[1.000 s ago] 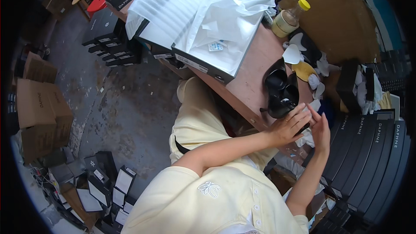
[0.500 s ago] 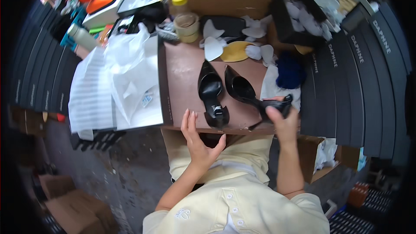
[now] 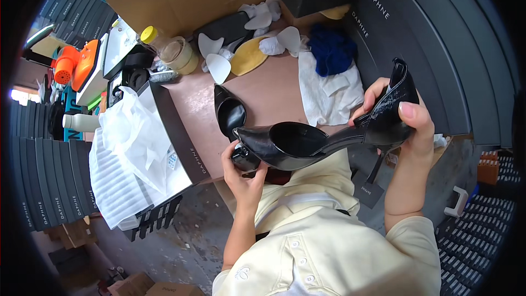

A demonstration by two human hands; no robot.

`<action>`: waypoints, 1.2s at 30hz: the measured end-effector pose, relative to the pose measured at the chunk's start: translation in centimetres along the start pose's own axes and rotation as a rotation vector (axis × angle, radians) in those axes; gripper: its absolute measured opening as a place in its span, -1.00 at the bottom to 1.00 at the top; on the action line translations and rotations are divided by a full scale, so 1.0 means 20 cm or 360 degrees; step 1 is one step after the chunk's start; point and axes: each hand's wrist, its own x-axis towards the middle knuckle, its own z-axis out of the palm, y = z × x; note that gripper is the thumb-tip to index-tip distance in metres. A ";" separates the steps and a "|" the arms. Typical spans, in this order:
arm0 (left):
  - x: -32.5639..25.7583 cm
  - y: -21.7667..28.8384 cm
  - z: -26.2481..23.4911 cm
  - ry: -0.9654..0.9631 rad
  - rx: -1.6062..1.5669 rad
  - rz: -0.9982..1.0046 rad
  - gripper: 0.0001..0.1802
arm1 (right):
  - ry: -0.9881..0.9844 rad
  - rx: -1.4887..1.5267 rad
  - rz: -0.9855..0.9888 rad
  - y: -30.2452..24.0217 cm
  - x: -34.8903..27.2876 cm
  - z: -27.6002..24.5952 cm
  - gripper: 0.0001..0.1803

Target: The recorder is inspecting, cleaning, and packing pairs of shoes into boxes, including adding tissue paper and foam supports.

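Now the black high-heeled shoe [image 3: 307,142] is lifted off the brown table [image 3: 274,90] and held sideways above the person's lap; half a second ago it lay on the table beside its pair, with only the right hand at its heel. The right hand [image 3: 402,123] is clamped on the heel end, thumb on the near side and fingers wrapped over the back strap. The left hand [image 3: 244,172], which was open and empty below the table edge before, has come up under the pointed toe, fingers curled and closed around it. The second black shoe [image 3: 230,112] stays on the table, just behind the toe of the held shoe, pointing away from the person.

The table is a small brown surface, crowded at its far side. Left of the held shoe an open black shoe box [image 3: 170,131] with white tissue paper [image 3: 137,137] hangs over the table edge. Beyond the shoe lie a white cloth [image 3: 329,93], a blue cloth [image 3: 331,49], a yellow insole [image 3: 246,57] and several white pads [image 3: 219,66], with a yellow-capped jar [image 3: 170,49] at the far left. Stacks of black boxes [image 3: 438,38] curve along the right and the left. Below is a grey concrete floor [image 3: 192,230].

Counted: two black shoes, two hands, one open box, one jar.
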 end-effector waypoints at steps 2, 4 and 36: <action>0.00 0.01 -0.01 0.0017 0.0000 -0.0008 -0.34 | 0.0003 0.0042 0.0010 0.01 0.00 -0.01 -0.38; 0.01 0.02 -0.03 0.0054 -0.0020 -0.0021 -0.36 | -0.0004 0.0045 0.0028 0.01 0.00 -0.01 -0.38; -0.23 0.24 -0.29 0.0531 0.0032 0.0253 -0.47 | -0.0450 0.0028 -0.0130 0.13 -0.04 -0.03 -0.42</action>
